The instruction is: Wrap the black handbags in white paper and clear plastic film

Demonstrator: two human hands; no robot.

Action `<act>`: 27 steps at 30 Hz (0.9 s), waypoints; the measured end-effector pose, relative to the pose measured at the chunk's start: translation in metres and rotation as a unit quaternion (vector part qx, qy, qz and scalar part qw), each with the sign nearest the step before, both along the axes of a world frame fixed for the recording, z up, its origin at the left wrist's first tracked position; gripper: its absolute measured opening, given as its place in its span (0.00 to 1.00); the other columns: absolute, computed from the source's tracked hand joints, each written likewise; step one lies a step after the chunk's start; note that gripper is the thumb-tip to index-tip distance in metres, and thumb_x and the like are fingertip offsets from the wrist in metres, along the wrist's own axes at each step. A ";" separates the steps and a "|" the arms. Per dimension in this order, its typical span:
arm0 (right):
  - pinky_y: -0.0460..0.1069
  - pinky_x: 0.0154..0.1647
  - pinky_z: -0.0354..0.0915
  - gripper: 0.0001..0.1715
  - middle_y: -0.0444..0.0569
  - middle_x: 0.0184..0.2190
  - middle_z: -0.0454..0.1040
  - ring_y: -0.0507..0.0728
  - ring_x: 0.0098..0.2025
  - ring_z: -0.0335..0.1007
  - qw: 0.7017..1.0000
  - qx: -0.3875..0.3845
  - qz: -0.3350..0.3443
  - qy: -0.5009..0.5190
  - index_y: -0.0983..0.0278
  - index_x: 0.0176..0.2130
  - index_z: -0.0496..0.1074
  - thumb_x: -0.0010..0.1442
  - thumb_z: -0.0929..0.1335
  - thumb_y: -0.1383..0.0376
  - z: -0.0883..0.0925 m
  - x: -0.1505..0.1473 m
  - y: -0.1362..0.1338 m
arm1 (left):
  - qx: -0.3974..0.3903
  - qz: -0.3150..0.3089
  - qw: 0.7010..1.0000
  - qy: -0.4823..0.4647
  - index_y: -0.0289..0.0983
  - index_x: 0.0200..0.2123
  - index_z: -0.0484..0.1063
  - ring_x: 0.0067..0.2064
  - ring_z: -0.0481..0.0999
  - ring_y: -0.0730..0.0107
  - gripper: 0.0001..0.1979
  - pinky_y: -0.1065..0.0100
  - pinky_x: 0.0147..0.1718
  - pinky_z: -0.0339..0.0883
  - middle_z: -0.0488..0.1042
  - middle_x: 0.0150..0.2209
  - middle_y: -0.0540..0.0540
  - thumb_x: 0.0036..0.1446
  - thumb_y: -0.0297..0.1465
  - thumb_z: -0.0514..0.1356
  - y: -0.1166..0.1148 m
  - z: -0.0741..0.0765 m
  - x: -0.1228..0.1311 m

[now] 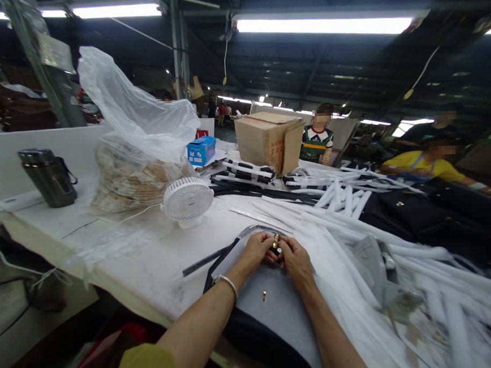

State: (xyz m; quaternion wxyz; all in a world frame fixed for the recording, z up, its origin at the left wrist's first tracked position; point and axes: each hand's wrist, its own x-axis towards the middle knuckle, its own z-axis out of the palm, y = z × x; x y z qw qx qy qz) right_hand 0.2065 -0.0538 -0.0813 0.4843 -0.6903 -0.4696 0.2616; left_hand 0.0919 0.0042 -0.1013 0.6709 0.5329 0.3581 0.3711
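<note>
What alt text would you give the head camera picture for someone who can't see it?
Two hands, left and right, pinch a small brass fitting over a grey panel on a white table. A small fan, a plastic bag and a cardboard box stand behind; white strips pile at right.

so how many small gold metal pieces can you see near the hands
2: one gold piece pinched between left hand and right hand, one gold pin on the grey sheet; others may be hidden.
</note>
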 end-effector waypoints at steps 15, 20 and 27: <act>0.47 0.19 0.67 0.19 0.44 0.20 0.76 0.54 0.16 0.71 0.998 0.005 0.011 0.068 0.65 0.38 0.79 0.52 0.68 0.55 0.000 0.000 -0.002 | 0.011 -0.006 1.000 0.002 0.35 0.33 0.69 0.18 0.71 0.75 0.15 0.75 0.18 0.66 0.74 0.21 0.51 0.57 0.43 0.62 -0.003 0.002 -0.005; 0.50 0.26 0.75 0.21 0.47 0.25 0.79 0.59 0.26 0.78 0.996 0.014 0.019 0.085 0.66 0.40 0.79 0.52 0.68 0.54 -0.002 0.000 -0.004 | 0.024 0.004 1.000 0.008 0.35 0.32 0.70 0.18 0.71 0.74 0.14 0.75 0.17 0.65 0.73 0.20 0.51 0.57 0.41 0.62 -0.002 -0.001 -0.003; 0.49 0.22 0.71 0.15 0.45 0.22 0.77 0.57 0.21 0.74 0.999 0.007 -0.003 0.033 0.63 0.35 0.76 0.54 0.67 0.55 0.002 -0.004 -0.006 | 0.025 0.010 1.000 0.015 0.35 0.31 0.70 0.17 0.71 0.73 0.13 0.75 0.16 0.64 0.72 0.20 0.51 0.58 0.39 0.61 -0.001 -0.003 -0.001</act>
